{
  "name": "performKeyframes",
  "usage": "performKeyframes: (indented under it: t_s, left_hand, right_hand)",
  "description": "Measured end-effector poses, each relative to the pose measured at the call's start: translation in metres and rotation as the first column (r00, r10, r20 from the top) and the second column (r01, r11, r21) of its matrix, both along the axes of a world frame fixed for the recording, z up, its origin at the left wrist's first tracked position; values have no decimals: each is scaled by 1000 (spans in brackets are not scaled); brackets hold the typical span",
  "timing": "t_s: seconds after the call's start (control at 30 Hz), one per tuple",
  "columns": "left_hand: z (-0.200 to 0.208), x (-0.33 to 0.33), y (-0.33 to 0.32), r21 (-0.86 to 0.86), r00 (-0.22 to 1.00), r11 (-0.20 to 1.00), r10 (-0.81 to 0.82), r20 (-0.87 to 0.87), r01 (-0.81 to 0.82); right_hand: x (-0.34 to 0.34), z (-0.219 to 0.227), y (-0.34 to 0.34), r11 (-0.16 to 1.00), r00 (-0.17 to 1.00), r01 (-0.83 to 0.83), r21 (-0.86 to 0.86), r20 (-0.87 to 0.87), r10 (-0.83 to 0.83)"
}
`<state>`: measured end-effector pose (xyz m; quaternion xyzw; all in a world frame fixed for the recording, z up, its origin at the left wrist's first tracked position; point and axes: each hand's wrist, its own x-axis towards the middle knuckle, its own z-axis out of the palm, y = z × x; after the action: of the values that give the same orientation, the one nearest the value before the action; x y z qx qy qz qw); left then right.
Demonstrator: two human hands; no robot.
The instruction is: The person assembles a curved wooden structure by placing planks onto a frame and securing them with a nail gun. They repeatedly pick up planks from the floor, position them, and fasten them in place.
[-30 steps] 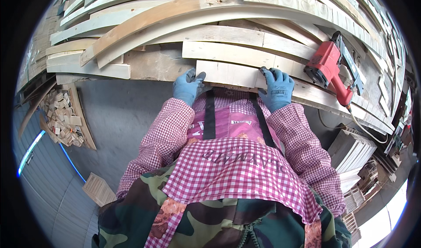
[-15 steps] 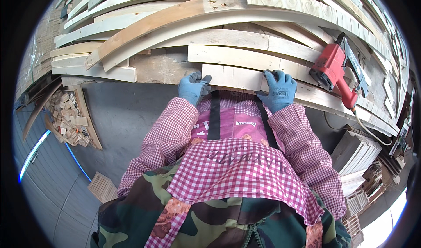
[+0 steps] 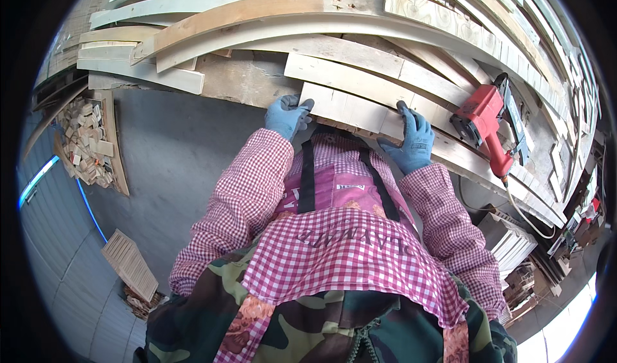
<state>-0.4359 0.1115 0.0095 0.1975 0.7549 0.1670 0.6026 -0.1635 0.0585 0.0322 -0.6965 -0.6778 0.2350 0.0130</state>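
Observation:
A short pale wooden slat (image 3: 350, 108) lies at the bench's front edge, just before me. My left hand (image 3: 287, 117), in a blue glove, is closed at the slat's left end, its thumb against the wood and its other fingers curled. My right hand (image 3: 414, 139), gloved alike, rests at the slat's right part with the fingers pointing away from me. Its index fingertip touches wood and its thumb is spread to the left, below the edge. Right behind lies a longer pale slat (image 3: 360, 80).
A red nail gun (image 3: 481, 115) with a hose lies on the bench at right. Long curved wooden strips (image 3: 257, 13) overlap across the back. Wood offcuts (image 3: 87, 144) are heaped at lower left, near a slatted stack (image 3: 130, 265). Another wood stack (image 3: 508, 241) stands at right.
My view has shifted slightly. My right hand has spread its thumb away from its fingers and moved a little down along the slat; my left hand stays at the left end.

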Motion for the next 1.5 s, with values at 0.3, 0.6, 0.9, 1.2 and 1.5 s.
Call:
performKeyframes:
  t_s: [0.3,0.6,0.9,1.2,1.5]
  left_hand:
    - [13,-22,-32,124,976,973,182,123,-197]
    - [4,-119,-172,187,705,686,640,305,-703]
    - [0,-244,-333,164,482,462,868,119,-872]
    - [-29,-374,-455,99,9,-52,845,534,-994]
    - [-14,-473,-397,39,45,36,964,262,-999]
  right_hand:
    - [43,23,-34,945,879,276,175,-444,-174]
    - [-12,52,-35,983,801,175,63,-589,-105]
    - [-217,40,32,977,706,-213,1,-691,155]
    - [-496,39,7,686,493,-726,47,-661,566]
    - [-672,11,51,655,621,-728,-202,-598,506]
